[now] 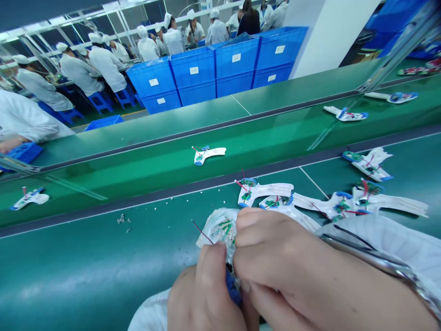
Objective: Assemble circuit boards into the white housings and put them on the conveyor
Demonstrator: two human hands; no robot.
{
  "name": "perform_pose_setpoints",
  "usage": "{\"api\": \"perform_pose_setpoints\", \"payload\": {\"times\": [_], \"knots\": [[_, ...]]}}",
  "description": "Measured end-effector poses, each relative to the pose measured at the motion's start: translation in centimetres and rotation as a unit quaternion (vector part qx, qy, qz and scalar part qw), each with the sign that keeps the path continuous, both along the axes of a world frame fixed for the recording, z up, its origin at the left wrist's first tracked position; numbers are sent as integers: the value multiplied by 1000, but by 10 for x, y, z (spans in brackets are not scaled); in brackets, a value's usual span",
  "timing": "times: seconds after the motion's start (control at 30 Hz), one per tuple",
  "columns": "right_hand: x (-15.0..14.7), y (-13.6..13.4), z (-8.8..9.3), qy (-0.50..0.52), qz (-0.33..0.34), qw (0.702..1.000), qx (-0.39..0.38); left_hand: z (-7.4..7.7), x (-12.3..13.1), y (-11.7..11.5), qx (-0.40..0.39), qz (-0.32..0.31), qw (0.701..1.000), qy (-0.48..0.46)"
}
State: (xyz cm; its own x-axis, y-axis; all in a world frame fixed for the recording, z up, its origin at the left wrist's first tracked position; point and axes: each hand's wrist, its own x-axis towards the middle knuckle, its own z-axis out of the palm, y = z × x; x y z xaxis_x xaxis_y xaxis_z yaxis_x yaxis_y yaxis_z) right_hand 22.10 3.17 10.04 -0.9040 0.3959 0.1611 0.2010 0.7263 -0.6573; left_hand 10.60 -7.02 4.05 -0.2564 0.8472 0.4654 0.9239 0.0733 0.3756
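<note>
Close to me, my left hand (206, 289) is closed round a small blue part (233, 288), most of which the fingers hide. A thin dark red wire (202, 231) sticks up past the left fingertips. My right hand (272, 253) is also closed, its fingers pressed against the same part from the right; what lies between the fingertips is hidden. Just beyond both hands, a clear plastic bag (220, 225) with small green and pale pieces rests on the green bench. White curved housings (268, 191) with blue ends, green circuit boards and red wires lie beside my right hand.
A green conveyor belt (155, 172) runs across, carrying a white housing (210, 154) and several more. Small metal bits (121, 219) lie on the bench (69, 266) at left. Stacked blue bins (193, 69) stand beyond. A co-worker's sleeve (31, 117) is at far left.
</note>
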Motion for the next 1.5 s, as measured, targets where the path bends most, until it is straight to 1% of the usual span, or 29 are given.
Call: {"api": "perform_pose_setpoints", "payload": {"times": [0.1,0.17,0.27,0.37,0.47,0.53,0.6,0.63,0.7,0.77,0.83,0.93,1.07,1.17,1.23,1.37,1.47,1.5], "knots": [[4,9,-2,2,26,1000,-17,0,-3,9,-24,-42,998,34],[6,14,-3,-4,21,999,-29,1,-7,14,-59,-82,995,19],[8,22,-6,-14,22,998,-65,4,-12,20,-120,-112,985,-46],[11,33,-12,-36,35,989,-139,4,-14,24,-184,-141,962,-141],[15,44,-20,-47,40,977,-202,1,-14,29,-190,-179,938,-228],[17,48,-22,-48,42,972,-226,0,-13,34,-190,-190,929,-256],[19,50,-23,-51,23,971,-231,-2,-11,38,-197,-179,932,-246],[20,50,-23,-53,-2,972,-228,-2,-10,39,-203,-165,937,-232],[20,48,-24,-46,-76,970,-226,-3,-8,42,-206,-134,948,-200],[19,44,-26,-22,-146,962,-232,-4,-5,45,-203,-105,958,-173],[18,38,-29,2,-184,956,-229,-5,-2,46,-192,-85,967,-145],[18,26,-32,23,-204,961,-187,-5,2,46,-178,-63,978,-89],[16,12,-31,70,-219,962,-147,-6,4,42,-152,-45,987,-35],[14,5,-28,86,-252,954,-136,-7,6,41,-142,-32,989,-6],[12,1,-28,85,-266,951,-133,-8,9,40,-133,-9,991,26],[9,-3,-29,78,-262,953,-130,-10,18,41,-109,25,990,81],[9,-5,-30,74,-263,953,-134,-13,19,40,-97,27,992,81],[9,-5,-31,70,-264,952,-140,-14,17,40,-100,19,992,70]]}}
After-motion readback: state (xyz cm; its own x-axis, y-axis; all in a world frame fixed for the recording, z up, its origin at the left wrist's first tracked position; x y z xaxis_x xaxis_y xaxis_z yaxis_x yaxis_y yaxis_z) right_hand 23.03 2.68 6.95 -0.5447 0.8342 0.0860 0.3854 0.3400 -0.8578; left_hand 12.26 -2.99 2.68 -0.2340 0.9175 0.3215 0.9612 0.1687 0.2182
